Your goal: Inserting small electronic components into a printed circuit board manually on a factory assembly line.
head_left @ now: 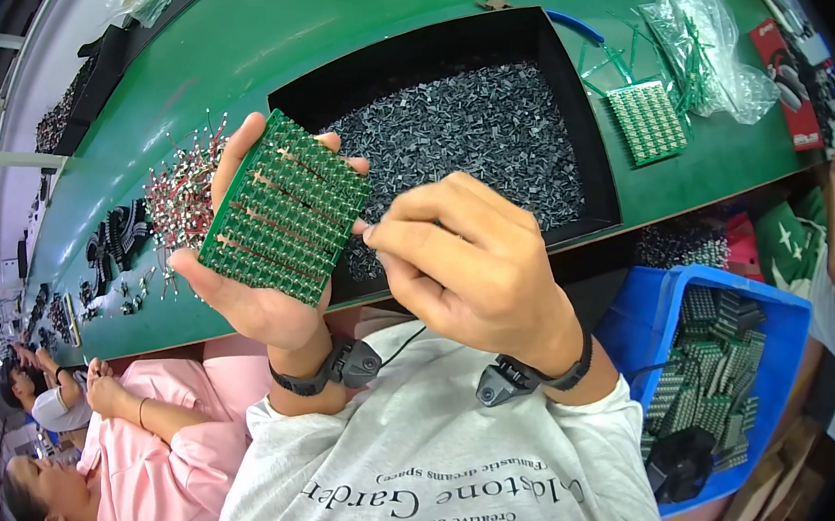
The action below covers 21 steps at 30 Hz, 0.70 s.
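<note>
A green circuit board panel point(284, 213) with rows of small metallic parts is tilted up in my left hand point(264, 310). The thumb and fingers of that hand grip the panel's edges. Close to the panel's right edge, my right hand point(478, 260) has its thumb and index finger pinched together; whatever lies between them is too small to make out. Below both hands sits a wide black box point(589, 143), filled with many tiny dark grey parts point(471, 140).
On the green table point(316, 44), red-and-silver wired parts point(185, 192) lie left. To the right are another board panel point(648, 123), green strips and a clear plastic bag point(708, 42). A blue bin point(783, 346) of board panels stands lower right. A person in pink point(171, 465) sits left.
</note>
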Each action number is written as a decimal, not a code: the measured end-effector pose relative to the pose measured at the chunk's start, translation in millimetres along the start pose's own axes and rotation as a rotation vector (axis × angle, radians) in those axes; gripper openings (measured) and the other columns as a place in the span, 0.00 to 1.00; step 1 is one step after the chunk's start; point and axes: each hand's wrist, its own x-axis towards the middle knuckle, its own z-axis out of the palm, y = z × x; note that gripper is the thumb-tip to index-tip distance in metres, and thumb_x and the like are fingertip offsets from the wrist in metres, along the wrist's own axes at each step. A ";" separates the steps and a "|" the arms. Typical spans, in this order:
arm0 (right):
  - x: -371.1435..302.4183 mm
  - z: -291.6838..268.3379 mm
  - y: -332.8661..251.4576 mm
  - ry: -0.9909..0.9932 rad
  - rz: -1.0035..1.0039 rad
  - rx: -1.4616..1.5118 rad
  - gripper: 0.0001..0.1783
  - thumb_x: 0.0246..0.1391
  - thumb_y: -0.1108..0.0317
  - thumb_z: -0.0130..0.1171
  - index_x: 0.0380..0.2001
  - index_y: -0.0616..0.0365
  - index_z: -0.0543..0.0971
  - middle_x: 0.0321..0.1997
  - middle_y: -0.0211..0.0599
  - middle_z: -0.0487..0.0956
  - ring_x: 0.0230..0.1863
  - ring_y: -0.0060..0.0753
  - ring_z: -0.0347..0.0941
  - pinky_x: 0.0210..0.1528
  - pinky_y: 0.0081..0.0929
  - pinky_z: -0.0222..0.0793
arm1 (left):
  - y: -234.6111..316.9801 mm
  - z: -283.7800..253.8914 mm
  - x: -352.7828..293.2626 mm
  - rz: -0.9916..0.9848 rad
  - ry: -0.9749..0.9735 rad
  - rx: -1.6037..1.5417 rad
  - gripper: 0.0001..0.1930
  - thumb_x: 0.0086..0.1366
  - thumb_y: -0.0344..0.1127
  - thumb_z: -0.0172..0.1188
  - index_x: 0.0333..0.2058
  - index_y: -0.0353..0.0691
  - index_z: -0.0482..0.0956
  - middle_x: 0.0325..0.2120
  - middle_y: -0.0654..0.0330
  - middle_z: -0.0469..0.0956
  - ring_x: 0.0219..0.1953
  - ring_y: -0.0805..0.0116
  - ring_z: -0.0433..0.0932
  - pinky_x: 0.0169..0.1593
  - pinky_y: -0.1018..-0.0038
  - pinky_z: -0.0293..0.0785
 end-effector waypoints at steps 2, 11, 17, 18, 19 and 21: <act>-2.9 0.0 -0.2 -0.010 0.000 0.024 0.14 0.35 0.85 0.68 0.30 0.62 0.82 0.27 0.35 0.79 0.24 0.34 0.74 0.26 0.28 0.70 | -0.9 -5.8 1.6 -0.027 -0.067 -0.082 0.54 0.64 0.79 0.41 0.69 0.32 0.54 0.53 0.30 0.73 0.48 0.36 0.80 0.49 0.50 0.80; -3.4 -12.2 -0.1 -0.015 0.053 0.086 0.08 0.39 0.81 0.69 0.27 0.61 0.84 0.28 0.37 0.80 0.25 0.33 0.74 0.26 0.26 0.69 | 3.0 -5.1 1.0 -0.114 -0.146 -0.249 0.56 0.63 0.80 0.43 0.72 0.35 0.50 0.54 0.29 0.73 0.50 0.33 0.80 0.41 0.54 0.84; -6.5 -35.3 -11.3 -0.082 0.405 0.454 0.21 0.59 0.73 0.61 0.55 0.70 0.76 0.40 0.45 0.83 0.38 0.28 0.80 0.41 0.23 0.77 | 6.8 7.9 -13.2 0.392 -0.320 0.459 0.74 0.38 0.77 0.72 0.72 0.32 0.48 0.52 0.33 0.75 0.50 0.47 0.78 0.55 0.58 0.72; -7.0 -42.2 -13.9 -0.106 0.518 0.610 0.26 0.62 0.69 0.61 0.59 0.74 0.72 0.45 0.47 0.82 0.43 0.30 0.80 0.47 0.25 0.77 | 11.4 3.8 -9.3 0.505 -0.409 0.612 0.76 0.34 0.78 0.72 0.72 0.32 0.49 0.52 0.33 0.75 0.50 0.48 0.77 0.55 0.56 0.71; -8.7 -44.3 -13.9 -0.074 0.562 0.704 0.26 0.60 0.70 0.63 0.59 0.71 0.72 0.45 0.47 0.83 0.43 0.31 0.81 0.47 0.27 0.78 | 14.0 8.7 -3.3 0.557 -0.466 0.684 0.75 0.34 0.75 0.76 0.72 0.32 0.49 0.52 0.34 0.76 0.50 0.47 0.77 0.56 0.55 0.70; -12.8 -46.1 -12.8 -0.043 0.602 0.782 0.26 0.58 0.72 0.65 0.58 0.68 0.73 0.44 0.47 0.83 0.43 0.31 0.83 0.47 0.28 0.80 | 16.1 16.9 5.1 0.632 -0.559 0.812 0.75 0.32 0.72 0.78 0.71 0.32 0.50 0.52 0.35 0.76 0.52 0.46 0.75 0.55 0.54 0.70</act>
